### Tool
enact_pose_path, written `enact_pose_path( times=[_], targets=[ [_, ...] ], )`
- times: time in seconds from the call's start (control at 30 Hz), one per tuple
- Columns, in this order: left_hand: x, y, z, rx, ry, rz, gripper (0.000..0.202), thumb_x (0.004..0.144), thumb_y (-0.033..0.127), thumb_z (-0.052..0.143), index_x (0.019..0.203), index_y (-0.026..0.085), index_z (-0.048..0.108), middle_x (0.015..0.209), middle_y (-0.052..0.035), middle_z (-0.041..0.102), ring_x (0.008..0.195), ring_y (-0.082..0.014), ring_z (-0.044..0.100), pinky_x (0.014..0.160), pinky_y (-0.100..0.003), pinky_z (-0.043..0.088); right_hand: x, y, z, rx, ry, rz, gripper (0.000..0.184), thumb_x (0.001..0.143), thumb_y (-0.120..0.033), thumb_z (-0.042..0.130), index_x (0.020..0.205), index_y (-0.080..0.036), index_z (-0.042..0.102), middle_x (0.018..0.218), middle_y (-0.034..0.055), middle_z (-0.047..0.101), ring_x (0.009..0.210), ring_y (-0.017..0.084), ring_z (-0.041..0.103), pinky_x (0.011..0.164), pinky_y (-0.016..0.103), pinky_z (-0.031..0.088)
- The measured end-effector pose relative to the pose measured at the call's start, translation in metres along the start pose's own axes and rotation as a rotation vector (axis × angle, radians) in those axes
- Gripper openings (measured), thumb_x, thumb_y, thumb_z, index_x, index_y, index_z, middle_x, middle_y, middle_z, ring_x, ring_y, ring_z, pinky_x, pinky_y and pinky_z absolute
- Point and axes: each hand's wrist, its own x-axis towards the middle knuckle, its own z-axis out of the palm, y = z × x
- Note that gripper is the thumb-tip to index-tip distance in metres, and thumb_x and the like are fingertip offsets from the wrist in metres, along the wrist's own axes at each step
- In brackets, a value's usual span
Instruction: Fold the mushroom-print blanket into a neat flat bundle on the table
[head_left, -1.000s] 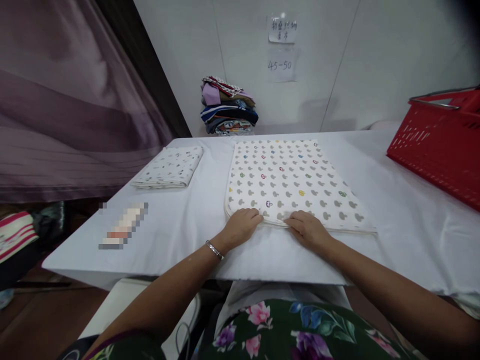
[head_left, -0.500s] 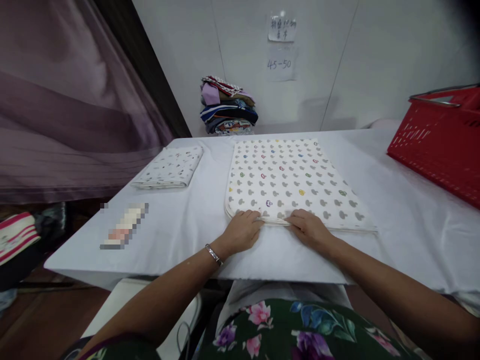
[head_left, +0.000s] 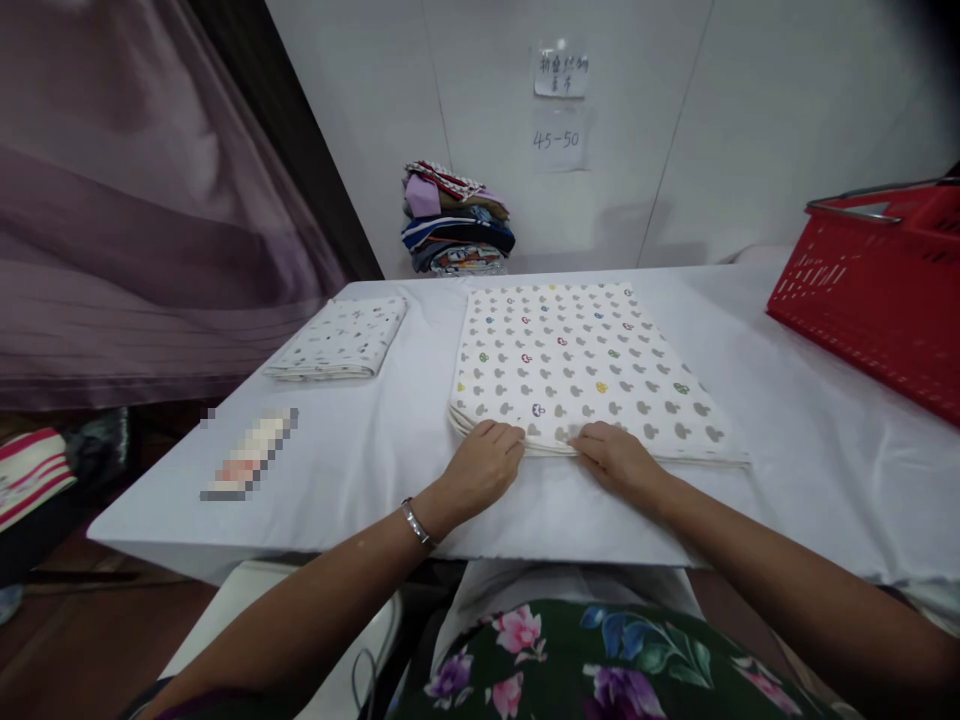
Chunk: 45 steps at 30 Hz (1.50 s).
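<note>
A white cloth (head_left: 570, 360) printed with grey mushrooms and a few coloured ones lies folded in layers on the table in front of me. My left hand (head_left: 486, 462) is at its near edge, close to the left corner, with fingers curled over the top and the thumb hidden. Along the same edge, a little further right, my right hand (head_left: 616, 455) pinches the layers, fingertips on top. Between the two hands a short stretch of the layered edge shows. The cloth's far side lies flat.
A smaller folded patterned cloth (head_left: 341, 338) lies at the left on the white-covered table (head_left: 360, 450). Nearer me is a pixelated oblong item (head_left: 251, 455). A stack of folded fabrics (head_left: 457, 222) stands at the back, and a red basket (head_left: 870, 285) at the right.
The near edge between my hands now lies flatter and its layers are less bunched. Both hands stay at nearly the same place. My view has tilted up slightly.
</note>
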Motion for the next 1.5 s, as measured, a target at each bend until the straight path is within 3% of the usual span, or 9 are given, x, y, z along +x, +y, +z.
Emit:
enact_pose_path(
  times=[0.17, 0.4, 0.63, 0.83, 1.03, 1.3, 1.5],
  targets=[
    [-0.014, 0.003, 0.005, -0.049, 0.020, -0.005, 0.016, 0.084, 0.009, 0.041, 0.082, 0.014, 0.056, 0.096, -0.0055, 0.060, 0.086, -0.0166, 0.052, 0.081, -0.034, 0.039, -0.001, -0.003, 0.003, -0.102, 0.008, -0.072, 0.023, 0.092, -0.021, 0.041, 0.088, -0.017, 0.064, 0.081, 0.0055, 0.059, 0.074, 0.017, 0.047, 0.064, 0.028, 0.031],
    [-0.018, 0.004, 0.015, -0.054, 0.058, -0.009, 0.012, 0.084, 0.011, 0.045, 0.083, 0.015, 0.056, 0.093, -0.0044, 0.062, 0.086, -0.0164, 0.054, 0.084, -0.034, 0.039, -0.003, -0.004, 0.005, -0.129, 0.009, -0.061, 0.020, 0.091, -0.019, 0.043, 0.089, -0.018, 0.063, 0.083, 0.0044, 0.059, 0.075, 0.017, 0.046, 0.065, 0.028, 0.030],
    [-0.018, 0.002, 0.018, -0.057, 0.118, -0.038, 0.015, 0.085, 0.011, 0.044, 0.092, 0.015, 0.057, 0.097, -0.0042, 0.062, 0.089, -0.0164, 0.054, 0.084, -0.034, 0.039, -0.001, -0.011, 0.013, -0.173, 0.125, -0.109, 0.027, 0.091, -0.016, 0.041, 0.114, -0.016, 0.055, 0.097, 0.0068, 0.060, 0.084, 0.019, 0.047, 0.070, 0.030, 0.032],
    [-0.016, 0.003, 0.015, -0.051, 0.100, -0.043, 0.014, 0.085, 0.011, 0.043, 0.088, 0.016, 0.055, 0.095, -0.0038, 0.062, 0.087, -0.0164, 0.054, 0.082, -0.034, 0.040, 0.008, -0.018, 0.021, -0.155, 0.134, -0.163, 0.021, 0.091, -0.015, 0.041, 0.100, -0.016, 0.060, 0.089, 0.0066, 0.060, 0.079, 0.019, 0.046, 0.070, 0.031, 0.033],
    [-0.014, 0.005, 0.015, -0.061, 0.001, -0.066, 0.014, 0.086, 0.011, 0.042, 0.089, 0.016, 0.054, 0.082, -0.0036, 0.059, 0.080, -0.0172, 0.053, 0.079, -0.034, 0.040, 0.010, -0.014, 0.022, -0.053, 0.099, -0.179, 0.022, 0.090, -0.015, 0.040, 0.094, -0.015, 0.061, 0.089, 0.0080, 0.059, 0.080, 0.018, 0.046, 0.069, 0.029, 0.033],
    [-0.014, 0.005, 0.018, -0.099, 0.012, -0.069, 0.026, 0.084, 0.008, 0.041, 0.107, 0.015, 0.053, 0.089, -0.0045, 0.064, 0.084, -0.0186, 0.057, 0.078, -0.034, 0.041, 0.014, -0.024, 0.012, -0.115, 0.026, -0.148, 0.021, 0.091, -0.016, 0.040, 0.089, -0.016, 0.061, 0.084, 0.0056, 0.056, 0.077, 0.017, 0.044, 0.068, 0.030, 0.029],
    [-0.017, 0.002, 0.016, -0.254, 0.056, -0.171, 0.032, 0.082, 0.012, 0.047, 0.113, 0.015, 0.050, 0.100, -0.0052, 0.064, 0.092, -0.0181, 0.056, 0.084, -0.034, 0.042, 0.026, -0.037, 0.021, -0.195, 0.060, -0.173, 0.017, 0.092, -0.016, 0.042, 0.089, -0.016, 0.059, 0.084, 0.0048, 0.054, 0.078, 0.018, 0.042, 0.069, 0.031, 0.029]
  ],
)
